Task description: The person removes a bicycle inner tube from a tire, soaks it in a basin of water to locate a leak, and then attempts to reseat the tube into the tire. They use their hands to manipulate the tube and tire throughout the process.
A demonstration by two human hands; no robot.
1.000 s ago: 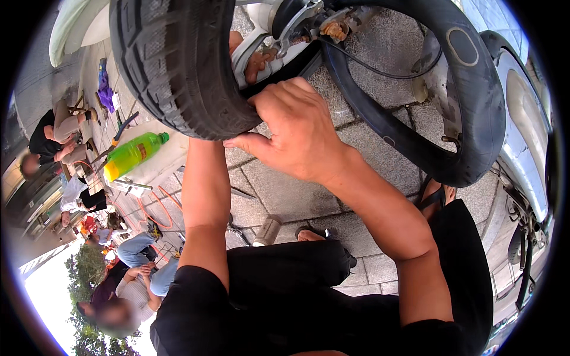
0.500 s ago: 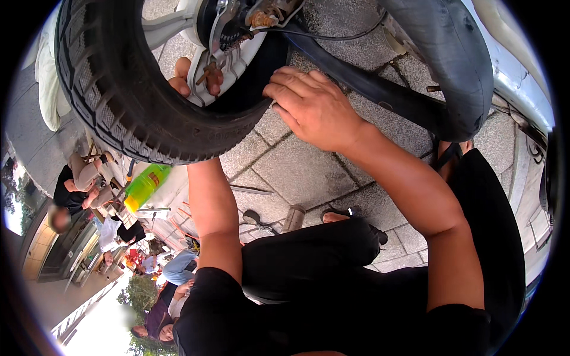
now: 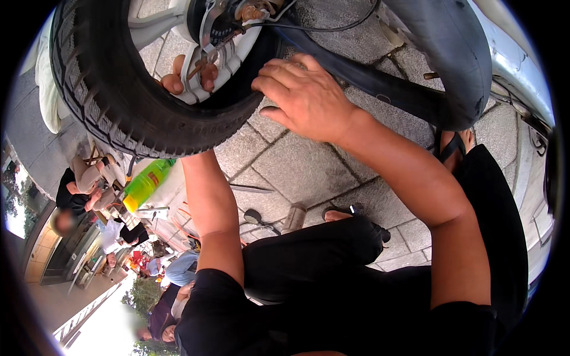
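Observation:
A black tyre (image 3: 95, 71) hangs partly around a white spoked wheel rim (image 3: 151, 21) with a hub and rusty fitting (image 3: 252, 13) at upper middle. My left forearm passes beneath the tyre; the fingers of my left hand (image 3: 181, 80) show through the wheel, curled at the rim, its palm hidden. My right hand (image 3: 303, 98) grips the tyre's near edge, fingertips over the bead, thumb below. A black inner tube (image 3: 448, 65) loops out to the right, beside a thin cable (image 3: 332, 26).
Stone paving holds a thin metal bar (image 3: 249, 188), a cylinder (image 3: 294, 218) and a green bottle (image 3: 148, 181). A pale vehicle panel (image 3: 522, 83) borders the right. Several people (image 3: 80, 187) sit at the left. My sandalled foot (image 3: 457, 145) rests below the tube.
The view has shifted, so tyre and wheel appear farther left. My right hand has slid to a higher place along the tyre edge, and more of the rim and my left fingers shows.

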